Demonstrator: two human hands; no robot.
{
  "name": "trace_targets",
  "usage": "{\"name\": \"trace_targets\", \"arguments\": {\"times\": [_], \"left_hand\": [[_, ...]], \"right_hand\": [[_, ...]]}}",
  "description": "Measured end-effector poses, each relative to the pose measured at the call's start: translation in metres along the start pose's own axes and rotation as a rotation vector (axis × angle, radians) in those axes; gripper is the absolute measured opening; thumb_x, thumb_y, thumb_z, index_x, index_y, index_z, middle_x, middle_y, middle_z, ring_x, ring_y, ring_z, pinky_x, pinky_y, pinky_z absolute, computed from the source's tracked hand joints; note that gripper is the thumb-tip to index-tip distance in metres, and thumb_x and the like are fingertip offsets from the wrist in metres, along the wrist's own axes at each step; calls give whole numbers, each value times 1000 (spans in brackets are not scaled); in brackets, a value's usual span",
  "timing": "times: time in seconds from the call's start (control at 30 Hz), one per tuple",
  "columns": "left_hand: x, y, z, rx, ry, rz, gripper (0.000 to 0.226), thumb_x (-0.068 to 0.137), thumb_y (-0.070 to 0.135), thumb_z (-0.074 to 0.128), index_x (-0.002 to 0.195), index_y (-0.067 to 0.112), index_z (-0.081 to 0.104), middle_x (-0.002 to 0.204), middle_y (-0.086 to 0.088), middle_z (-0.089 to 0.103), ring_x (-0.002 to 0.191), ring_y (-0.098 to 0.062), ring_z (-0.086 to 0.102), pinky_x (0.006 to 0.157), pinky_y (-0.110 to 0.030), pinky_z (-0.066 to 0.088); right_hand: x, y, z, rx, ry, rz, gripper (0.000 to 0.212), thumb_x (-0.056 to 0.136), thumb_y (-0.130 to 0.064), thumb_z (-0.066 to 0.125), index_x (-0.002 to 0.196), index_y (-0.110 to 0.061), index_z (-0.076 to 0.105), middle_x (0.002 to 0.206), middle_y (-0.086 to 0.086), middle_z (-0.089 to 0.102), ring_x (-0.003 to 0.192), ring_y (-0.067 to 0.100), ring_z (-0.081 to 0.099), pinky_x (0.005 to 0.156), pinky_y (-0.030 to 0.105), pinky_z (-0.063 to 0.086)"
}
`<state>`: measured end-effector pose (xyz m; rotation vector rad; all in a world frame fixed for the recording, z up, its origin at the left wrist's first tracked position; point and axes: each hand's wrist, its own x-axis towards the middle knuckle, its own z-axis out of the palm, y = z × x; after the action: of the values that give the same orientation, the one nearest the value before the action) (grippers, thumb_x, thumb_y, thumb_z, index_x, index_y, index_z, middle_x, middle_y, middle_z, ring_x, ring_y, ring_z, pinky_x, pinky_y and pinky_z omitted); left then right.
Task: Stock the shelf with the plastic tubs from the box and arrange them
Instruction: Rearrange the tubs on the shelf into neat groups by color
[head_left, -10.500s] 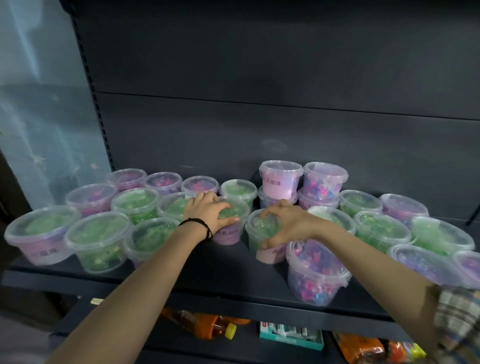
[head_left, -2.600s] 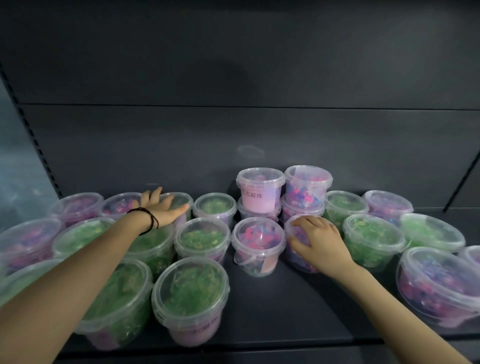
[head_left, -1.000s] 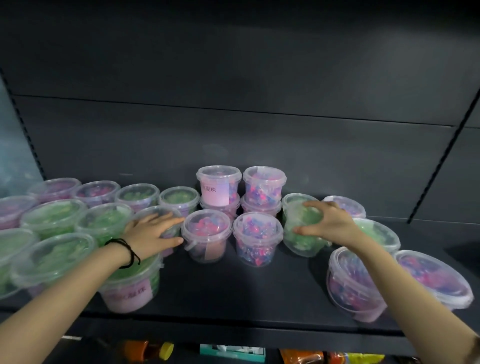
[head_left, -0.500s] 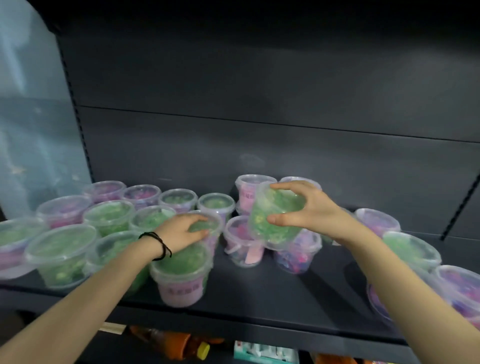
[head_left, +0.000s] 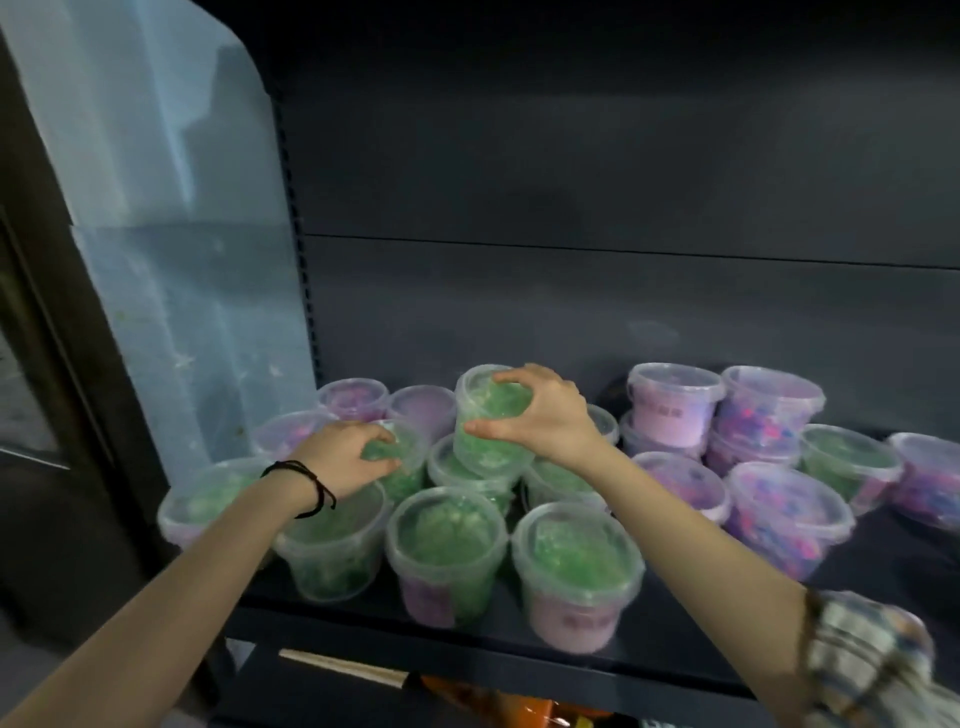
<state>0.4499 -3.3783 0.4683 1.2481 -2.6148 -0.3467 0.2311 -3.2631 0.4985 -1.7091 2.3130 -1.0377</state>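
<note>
Green tub (head_left: 480, 400) moved left, in R hand (head_left: 545, 415).

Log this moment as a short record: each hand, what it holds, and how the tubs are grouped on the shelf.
right hand: grips raised green tub by its top
left hand: holds second green tub
green tubs: mostly left on shelf
purple tubs: mostly right, two stacks at back

Tubs (head_left: 576, 566) crowd shelf (head_left: 893, 561); 2 stacks (head_left: 675, 410) back right.
</note>
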Motion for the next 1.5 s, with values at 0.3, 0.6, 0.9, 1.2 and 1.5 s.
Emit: {"name": "trace_targets", "arguments": {"times": [0.3, 0.6, 0.9, 1.2, 1.5], "left_hand": [[79, -24, -3, -324, 19, 1, 52, 84, 35, 70, 130, 17, 52, 127, -3, 56, 121, -21, 52, 91, -26, 39], [164, -27, 20, -143, -243, -37, 101, 63, 69, 70, 145, 23, 34, 150, -1, 38, 134, -25, 41, 107, -42, 38], [180, -24, 21, 124, -342, 23, 116, 54, 87, 59, 149, 33, 21, 154, -4, 25, 140, -30, 28, 111, -49, 28], [178, -21, 6, -361, -194, -49, 150, 17, 86, 71, 148, 25, 30, 152, -1, 35, 137, -25, 36, 110, -42, 36], [138, 15, -62, -779, 96, 111, 109, 52, 54, 85, 144, 22, 38, 145, 0, 43, 124, -15, 47, 96, -26, 40]], "right_hand": [[21, -8, 25, -136, -94, 36, 72, 60, -68, 75, 126, -45, 57, 141, -11, 37, 132, 19, 36, 111, 43, 25], [22, -5, 11, -140, -138, 76, 73, 63, -56, 81, 129, -37, 57, 138, -6, 36, 131, 18, 35, 110, 29, 26], [21, -8, 10, -163, -157, 98, 74, 61, -58, 81, 129, -42, 56, 140, -11, 35, 132, 14, 33, 111, 28, 23], [18, -7, 15, -117, -148, 101, 73, 62, -56, 81, 129, -41, 56, 140, -14, 33, 126, 8, 27, 109, 25, 16], [8, -6, 9, 65, -124, 55, 99, 54, -74, 73, 141, -43, 37, 145, -13, 39, 136, 7, 34, 114, 33, 29]]}}
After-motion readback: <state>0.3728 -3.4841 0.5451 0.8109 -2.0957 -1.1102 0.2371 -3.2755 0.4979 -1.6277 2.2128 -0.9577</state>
